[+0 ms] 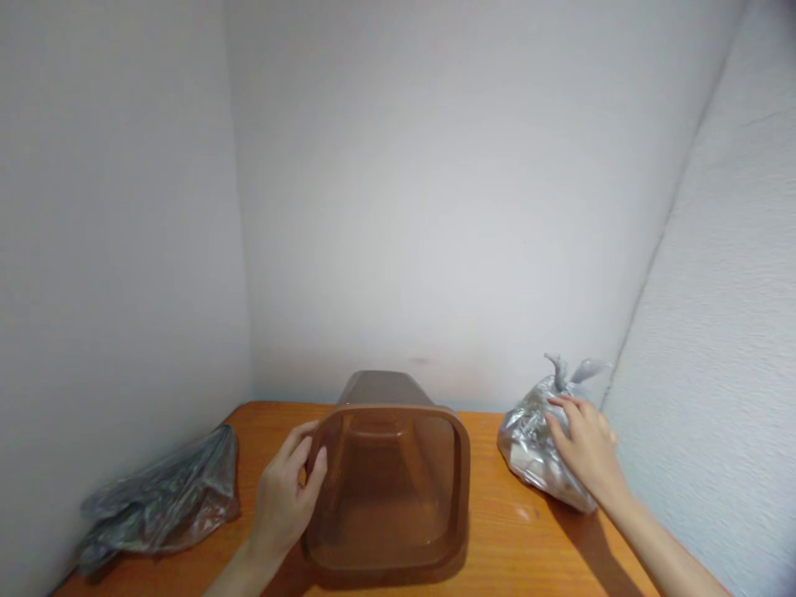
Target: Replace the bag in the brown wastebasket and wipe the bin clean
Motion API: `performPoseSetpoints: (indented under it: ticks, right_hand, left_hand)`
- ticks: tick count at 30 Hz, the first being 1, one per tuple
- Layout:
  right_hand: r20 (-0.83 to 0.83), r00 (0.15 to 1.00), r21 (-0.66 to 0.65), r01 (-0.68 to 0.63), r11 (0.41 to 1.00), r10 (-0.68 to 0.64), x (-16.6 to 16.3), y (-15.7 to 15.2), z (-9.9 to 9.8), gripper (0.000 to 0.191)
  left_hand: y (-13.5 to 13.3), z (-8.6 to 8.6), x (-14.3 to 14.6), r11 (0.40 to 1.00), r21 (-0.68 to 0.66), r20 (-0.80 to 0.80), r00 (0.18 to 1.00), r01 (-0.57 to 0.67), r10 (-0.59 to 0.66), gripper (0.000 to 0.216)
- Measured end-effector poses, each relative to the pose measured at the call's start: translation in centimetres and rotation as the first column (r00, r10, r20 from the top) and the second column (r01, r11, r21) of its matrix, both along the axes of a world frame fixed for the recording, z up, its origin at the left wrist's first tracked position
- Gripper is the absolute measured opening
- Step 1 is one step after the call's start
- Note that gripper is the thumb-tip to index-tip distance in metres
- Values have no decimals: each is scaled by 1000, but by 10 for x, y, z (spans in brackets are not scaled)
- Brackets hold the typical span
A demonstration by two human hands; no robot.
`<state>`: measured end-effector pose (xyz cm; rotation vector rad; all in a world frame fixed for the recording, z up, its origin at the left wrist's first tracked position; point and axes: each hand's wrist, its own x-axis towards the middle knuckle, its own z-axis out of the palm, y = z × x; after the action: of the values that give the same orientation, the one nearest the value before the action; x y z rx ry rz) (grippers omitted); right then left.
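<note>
The left grip (283,489) pinches the brown plastic bin (390,497) by its rim; it lies just to the right, its long way pointing away. Farther off, the right grip (584,444), fingers apart, touches the knotted plastic bag (536,444), just to its left.

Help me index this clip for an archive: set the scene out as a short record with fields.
Surface: orange-brown wooden table
Left hand: at the left rim of the bin, thumb over the edge
Right hand: fingers against the knotted bag
Centre: brown translucent plastic bin, on its side, opening toward the wearer
Right side: silvery-grey plastic bag, knotted at the top, pale contents faintly visible
Left side: dark grey crumpled plastic bag, apart from both hands
Background: plain whitish walls
</note>
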<state>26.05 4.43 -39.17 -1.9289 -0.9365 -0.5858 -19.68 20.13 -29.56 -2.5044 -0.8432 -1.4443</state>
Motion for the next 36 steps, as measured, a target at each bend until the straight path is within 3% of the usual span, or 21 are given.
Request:
performPoseSetpoints:
  ticks: [5, 7, 11, 14, 18, 22, 27, 29, 30, 31, 34, 36]
  right_hand:
    - [260, 947, 185, -238, 953, 186, -112, -26, 13, 23]
    - [346, 881, 150, -390, 909, 321, -161, -37, 14, 20]
    - [399, 682, -140, -615, 776, 613, -233, -37, -5, 7]
    - [163, 649, -314, -680, 663, 743, -261, -25, -28, 10]
    - [-271, 639, -315, -765, 561, 720, -284, -10, -43, 11]
    - [-487, 532, -245, -845, 476, 693, -300, 2, -41, 15]
    - [-662, 210, 84, -933, 349, 719, -304, 11, -25, 12]
    - [-692, 62, 241, -919, 311, 719, -298, 11, -13, 20]
    - [-678, 26, 300, -903, 309, 735, -294, 11, -6, 26]
    - [-652, 26, 336, -886, 319, 757, -290, 10, 1, 30]
    - [-563, 159, 323, -861, 393, 811, -278, 11, 15, 32]
    - [-552, 163, 346, -847, 402, 818, -272, 14, 20, 31]
  left_hand:
    - [-1, -22, 0, 1000, -18, 18, 1000, -15, 15, 27]
    - [-1, -28, 2, 999, -49, 16, 1000, -14, 14, 26]
    - [-1, -36, 4, 990, -143, 10, 1000, 7, -6, 27]
    - [-3, -38, 4, 975, -224, 8, 1000, 8, -7, 29]
    - [-5, -35, 4, 962, -273, -7, 1000, 18, -21, 30]
    - [-8, -34, 4, 949, -313, -16, 999, 38, -45, 30]
    - [-7, -49, -1, 915, -396, 11, 997, 75, -77, 35]
    - [-5, -57, -2, 885, -458, 48, 996, 87, -72, 39]
    - [-4, -60, -2, 871, -483, 70, 995, 90, -65, 40]
    - [-3, -62, -1, 862, -499, 90, 994, 93, -55, 41]
    - [-1, -66, 3, 849, -517, 126, 991, 110, -52, 37]
    - [2, -68, 5, 837, -535, 130, 990, 117, -55, 36]
